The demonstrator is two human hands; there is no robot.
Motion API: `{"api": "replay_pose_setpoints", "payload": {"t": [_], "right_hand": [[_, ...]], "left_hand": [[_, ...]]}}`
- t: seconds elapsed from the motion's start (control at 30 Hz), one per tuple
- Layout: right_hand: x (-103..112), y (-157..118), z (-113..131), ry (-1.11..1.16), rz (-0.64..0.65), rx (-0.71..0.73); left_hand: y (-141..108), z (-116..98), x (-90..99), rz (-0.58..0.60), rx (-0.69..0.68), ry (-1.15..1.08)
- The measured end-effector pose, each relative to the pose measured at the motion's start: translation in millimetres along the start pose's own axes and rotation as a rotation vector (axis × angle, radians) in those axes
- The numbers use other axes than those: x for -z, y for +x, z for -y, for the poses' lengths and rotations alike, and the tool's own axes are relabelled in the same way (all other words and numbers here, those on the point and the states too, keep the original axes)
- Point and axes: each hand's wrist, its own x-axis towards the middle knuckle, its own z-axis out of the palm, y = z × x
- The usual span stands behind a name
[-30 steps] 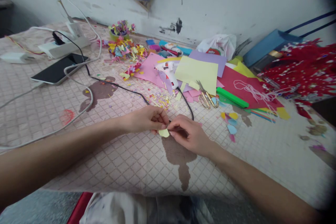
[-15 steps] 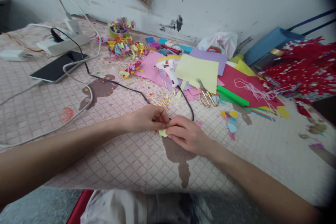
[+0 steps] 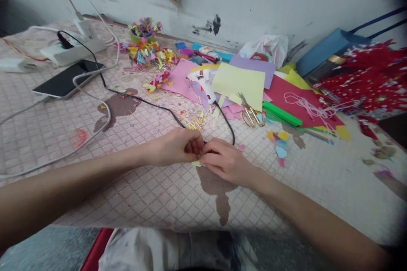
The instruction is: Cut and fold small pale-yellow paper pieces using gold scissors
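Observation:
Both hands meet over the near middle of the table, fingertips pinched together. My left hand (image 3: 178,146) is closed on a small piece of pale yellow paper (image 3: 196,163), mostly hidden under the fingers. From the right, my right hand (image 3: 227,161) pinches the same piece. Just beyond them runs the black cord of a white glue gun (image 3: 203,84), which lies on coloured paper sheets. Gold-handled scissors (image 3: 252,112) lie beside a pale yellow sheet (image 3: 240,84). Tiny paper clippings (image 3: 193,118) are scattered behind my hands.
A phone (image 3: 68,79) and a white power strip (image 3: 74,48) with looping cables are at left. Colourful paper pieces (image 3: 149,53) pile near the wall. A green strip (image 3: 282,113), red paper (image 3: 294,103), white string (image 3: 308,106) and a red beaded bundle (image 3: 365,80) are at right.
My left hand has tilted a little, and less of the pale yellow paper shows between my fingers. The right hand keeps nearly the same place. The view has shifted slightly.

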Motion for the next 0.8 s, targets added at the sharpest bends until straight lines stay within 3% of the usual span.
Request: {"api": "replay_pose_setpoints", "payload": {"t": [0.23,0.8], "right_hand": [[0,2,2,0.062,0.01,-0.041],[-3,6,14,0.17,-0.029,-0.191]], "left_hand": [[-1,-4,1.3,-0.03,0.001,0.157],[-2,0,1.1,-0.024,0.007,0.125]]}}
